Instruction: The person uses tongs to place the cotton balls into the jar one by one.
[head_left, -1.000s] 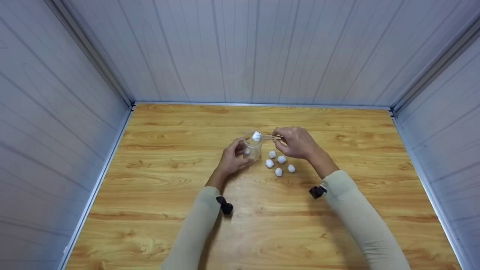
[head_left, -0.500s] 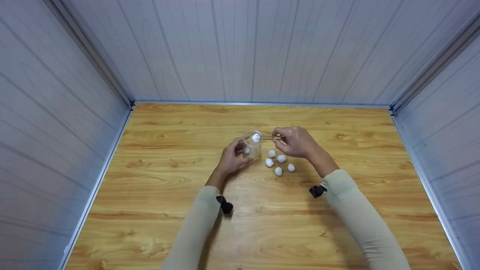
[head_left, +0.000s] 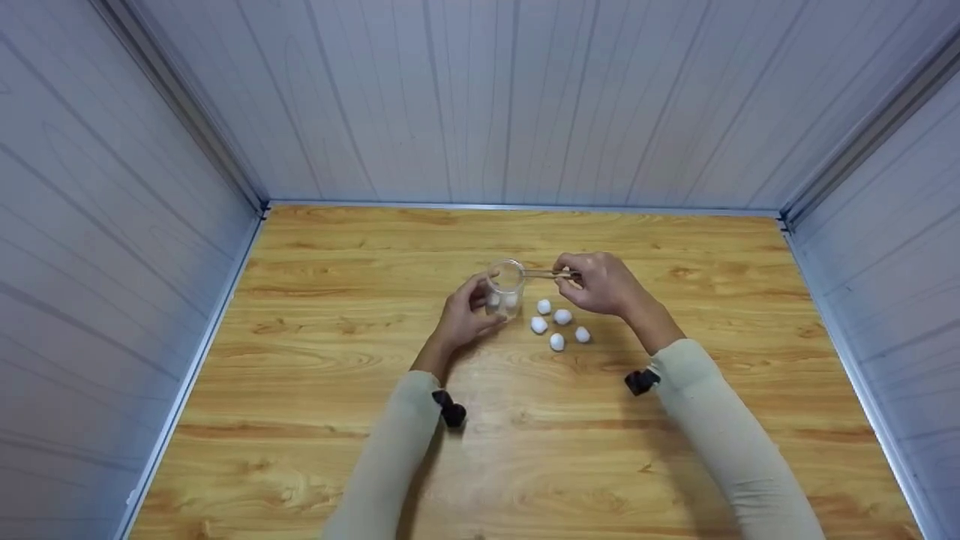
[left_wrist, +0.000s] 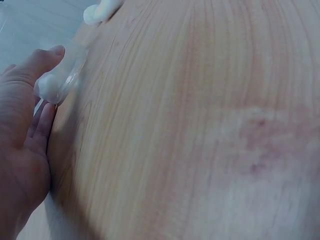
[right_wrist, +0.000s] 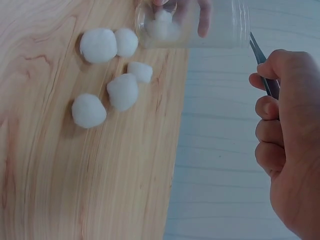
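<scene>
Cup: clear, upright on the counter, cotton inside.
Left hand: grip curled round the cup.
Right hand: pinching tweezers at the cup's rim.
Cotton balls: five, just right of the cup.

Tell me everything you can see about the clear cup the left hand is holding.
The clear cup is a small see-through tumbler, plastic by the look of it, with fine ridges near its open rim. It stands upright on the wooden table. The left hand grips its side, thumb and fingers curled round it. White cotton balls lie at its bottom. The tweezers in the right hand reach to its rim. Five more balls lie beside it.
</scene>
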